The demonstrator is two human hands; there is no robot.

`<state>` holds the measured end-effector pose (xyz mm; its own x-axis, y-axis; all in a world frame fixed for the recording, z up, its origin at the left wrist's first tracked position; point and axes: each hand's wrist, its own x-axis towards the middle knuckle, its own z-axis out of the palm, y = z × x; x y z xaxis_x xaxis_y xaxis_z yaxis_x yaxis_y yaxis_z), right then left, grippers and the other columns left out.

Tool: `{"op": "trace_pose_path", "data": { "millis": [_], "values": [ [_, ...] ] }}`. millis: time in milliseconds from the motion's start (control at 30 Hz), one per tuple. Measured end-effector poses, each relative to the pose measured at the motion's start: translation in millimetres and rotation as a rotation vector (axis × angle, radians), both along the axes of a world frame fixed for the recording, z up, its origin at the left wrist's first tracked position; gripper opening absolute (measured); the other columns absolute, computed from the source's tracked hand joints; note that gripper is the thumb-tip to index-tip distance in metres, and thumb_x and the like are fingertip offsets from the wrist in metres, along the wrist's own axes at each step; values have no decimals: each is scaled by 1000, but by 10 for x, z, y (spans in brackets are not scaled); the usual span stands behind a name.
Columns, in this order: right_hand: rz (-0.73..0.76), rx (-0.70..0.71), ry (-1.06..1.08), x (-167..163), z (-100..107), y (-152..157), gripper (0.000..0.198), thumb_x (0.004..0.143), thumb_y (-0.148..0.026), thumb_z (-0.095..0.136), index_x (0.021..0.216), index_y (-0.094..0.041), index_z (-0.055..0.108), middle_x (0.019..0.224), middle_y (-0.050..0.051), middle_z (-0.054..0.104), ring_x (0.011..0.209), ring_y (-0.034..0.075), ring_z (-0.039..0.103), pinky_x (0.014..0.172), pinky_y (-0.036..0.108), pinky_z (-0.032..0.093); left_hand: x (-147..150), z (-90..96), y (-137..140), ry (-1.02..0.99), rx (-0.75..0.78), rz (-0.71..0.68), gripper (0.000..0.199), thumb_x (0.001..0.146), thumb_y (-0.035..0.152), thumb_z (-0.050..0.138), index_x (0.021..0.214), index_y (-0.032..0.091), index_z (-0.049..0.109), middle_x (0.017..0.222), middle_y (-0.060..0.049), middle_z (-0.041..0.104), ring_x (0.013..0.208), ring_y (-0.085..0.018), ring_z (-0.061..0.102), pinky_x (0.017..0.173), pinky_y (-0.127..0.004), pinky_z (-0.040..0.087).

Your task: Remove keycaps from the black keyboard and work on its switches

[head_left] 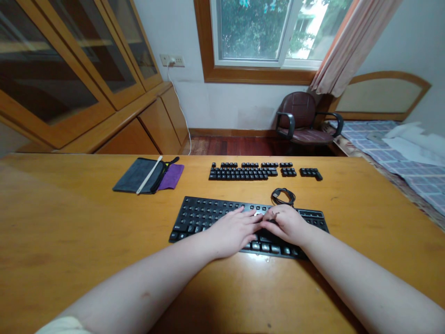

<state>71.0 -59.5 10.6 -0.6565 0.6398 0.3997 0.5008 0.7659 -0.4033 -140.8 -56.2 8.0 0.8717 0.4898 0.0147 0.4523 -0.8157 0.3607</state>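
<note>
The keyboard [194,215] lies directly under both your hands near the frame's centre, its long axis running left to right, dipping slightly rightward. Your left hand [234,230] rests flat across its middle, fingers spread; your right hand [287,225] curls just beside those fingertips, and you cannot tell whether it pinches anything. Loose keycaps [239,174] sit in rows above centre on the wooden desk [114,246]. A window [253,32] fills the top, a chair [301,111] the upper right.
</note>
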Motion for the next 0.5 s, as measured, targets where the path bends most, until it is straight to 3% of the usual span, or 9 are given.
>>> {"op": "trace_pose_path", "data": {
  "millis": [500],
  "values": [
    [-26,64,11,28,-58,-15,22,90,-31,48,78,-18,62,64,4,65,61,15,62,60,26,48,-8,-62,21,-23,-13,3,39,92,33,40,130,27,46,143,0,40,133,-18,32,111,-41,22]
  ]
}}
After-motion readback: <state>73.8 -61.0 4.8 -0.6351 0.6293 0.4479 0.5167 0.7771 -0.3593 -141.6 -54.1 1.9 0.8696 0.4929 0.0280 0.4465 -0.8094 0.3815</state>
